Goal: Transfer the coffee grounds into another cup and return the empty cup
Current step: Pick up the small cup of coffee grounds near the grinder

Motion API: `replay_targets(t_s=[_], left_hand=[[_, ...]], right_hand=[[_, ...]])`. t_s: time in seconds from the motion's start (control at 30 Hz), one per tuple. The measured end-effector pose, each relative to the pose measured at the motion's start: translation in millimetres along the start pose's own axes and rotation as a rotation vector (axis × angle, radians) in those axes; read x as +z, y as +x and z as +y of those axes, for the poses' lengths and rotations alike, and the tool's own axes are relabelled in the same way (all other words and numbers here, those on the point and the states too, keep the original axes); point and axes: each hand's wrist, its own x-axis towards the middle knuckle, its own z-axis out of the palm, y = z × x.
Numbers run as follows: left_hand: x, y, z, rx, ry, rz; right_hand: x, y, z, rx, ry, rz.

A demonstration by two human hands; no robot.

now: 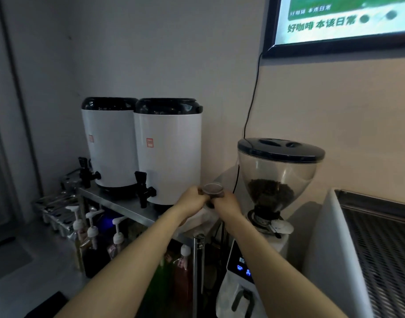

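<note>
A small clear plastic cup [212,190] with dark coffee grounds in its lower part is held upright between both hands, above the right end of the metal shelf [118,206]. My left hand [192,199] grips it from the left and my right hand [227,203] from the right and below. Something dark sits under the cup between my fingers; whether it is a second cup I cannot tell. White cloth or paper [203,218] lies just beneath my hands.
Two white insulated dispensers [168,148] [109,141] with black taps stand on the shelf at left. A coffee grinder [277,175] with beans in its hopper is right of my hands. Syrup pump bottles [92,232] stand below the shelf. An espresso machine top [376,244] fills the right.
</note>
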Motion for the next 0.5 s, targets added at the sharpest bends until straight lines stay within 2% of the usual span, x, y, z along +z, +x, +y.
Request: replay_targets(t_s=[0.3,0.5], left_hand=[[3.2,-76.2,35.3,-0.089,-0.011,0.139],[21.1,-123.4,65.0,-0.083,-0.011,0.155]], right_hand=[[-27.4,-81.4,-19.6,-0.028,0.133,-0.056],[-59.3,-127.8,-21.4,-0.101,0.161,-0.055]])
